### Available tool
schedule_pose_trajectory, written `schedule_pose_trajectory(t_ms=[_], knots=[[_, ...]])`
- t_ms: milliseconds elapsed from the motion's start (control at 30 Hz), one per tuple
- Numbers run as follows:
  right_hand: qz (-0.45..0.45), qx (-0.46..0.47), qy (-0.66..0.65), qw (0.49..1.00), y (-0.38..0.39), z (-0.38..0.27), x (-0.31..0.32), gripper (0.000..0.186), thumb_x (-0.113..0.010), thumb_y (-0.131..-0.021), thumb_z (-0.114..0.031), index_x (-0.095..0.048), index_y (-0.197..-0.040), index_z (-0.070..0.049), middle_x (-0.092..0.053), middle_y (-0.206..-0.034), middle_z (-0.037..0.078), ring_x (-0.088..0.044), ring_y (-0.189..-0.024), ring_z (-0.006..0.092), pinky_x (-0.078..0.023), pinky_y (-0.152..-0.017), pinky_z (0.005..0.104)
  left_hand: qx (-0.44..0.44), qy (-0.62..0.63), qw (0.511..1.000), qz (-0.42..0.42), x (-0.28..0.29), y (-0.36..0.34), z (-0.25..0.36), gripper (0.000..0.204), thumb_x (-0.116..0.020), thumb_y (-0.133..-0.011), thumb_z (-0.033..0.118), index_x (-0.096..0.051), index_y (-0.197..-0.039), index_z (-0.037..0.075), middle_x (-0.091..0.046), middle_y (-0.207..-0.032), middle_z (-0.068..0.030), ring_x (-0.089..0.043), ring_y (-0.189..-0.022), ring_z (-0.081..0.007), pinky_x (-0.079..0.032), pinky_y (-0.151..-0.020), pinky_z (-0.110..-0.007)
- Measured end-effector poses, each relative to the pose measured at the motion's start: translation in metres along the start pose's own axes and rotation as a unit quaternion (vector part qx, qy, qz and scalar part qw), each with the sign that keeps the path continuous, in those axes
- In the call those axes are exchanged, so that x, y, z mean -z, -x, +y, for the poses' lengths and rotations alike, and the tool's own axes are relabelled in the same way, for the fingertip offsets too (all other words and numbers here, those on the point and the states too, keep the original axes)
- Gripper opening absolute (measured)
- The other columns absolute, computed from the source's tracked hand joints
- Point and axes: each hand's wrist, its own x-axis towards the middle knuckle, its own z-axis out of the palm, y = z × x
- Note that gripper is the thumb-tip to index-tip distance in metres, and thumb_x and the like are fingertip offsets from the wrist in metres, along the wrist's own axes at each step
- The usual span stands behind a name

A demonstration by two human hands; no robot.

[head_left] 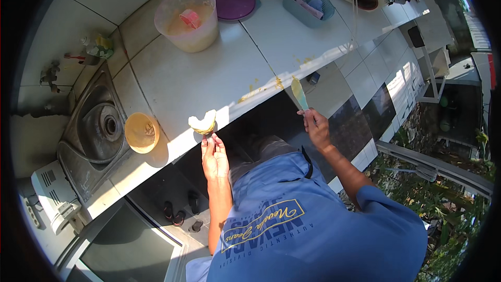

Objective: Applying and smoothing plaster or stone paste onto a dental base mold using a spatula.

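My left hand (215, 162) pinches a small pale piece (202, 122) with a curved notch on top and a yellow underside; I cannot make out its kind. It is held up over the counter's front edge. In my right hand (317, 128) is a flat spreading spatula (298, 94), its pale green blade pointing up and yellowish near the tip. Nearest my left hand on the counter stands a yellow bowl (130, 134), with some residue inside. Yellow smears (253, 90) mark the counter edge between my hands.
A translucent tub (209, 39) with pale contents and a pink scoop (191, 19) stands at the back, beside a purple lid (235, 2). A blue basket (310, 16) lies farther right. The metal sink (78, 164) is at left; several shoes (179, 218) are on the floor.
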Motion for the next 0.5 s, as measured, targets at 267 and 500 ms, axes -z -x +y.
schedule_pose_trajectory(t_ms=[267,500], knots=[[0.064,-0.022,0.138,0.988,-0.056,0.021,0.036,0.026,-0.052,-0.089,-0.017,-0.059,-0.107,0.000,-0.058,-0.060,0.009,-0.059,-0.056,0.0154,-0.045,-0.056,0.0307,0.006,0.028,0.999,0.046,0.004,-0.010,-0.016,0.019,-0.046,-0.090,-0.008,-0.045,-0.108,-0.003,-0.050,-0.108,-0.0161,-0.056,-0.103,-0.0263,-0.052,-0.089,-0.034],[0.163,0.072,0.189,0.966,-0.112,0.033,0.067,0.028,-0.054,-0.086,-0.015,-0.061,-0.112,-0.007,-0.063,-0.066,0.011,-0.064,-0.062,0.0227,-0.048,-0.062,0.0346,0.008,0.063,0.996,0.070,0.006,-0.014,-0.016,0.020,-0.045,-0.089,-0.010,-0.044,-0.108,-0.004,-0.050,-0.109,-0.0186,-0.057,-0.104,-0.0289,-0.052,-0.092,-0.035]])
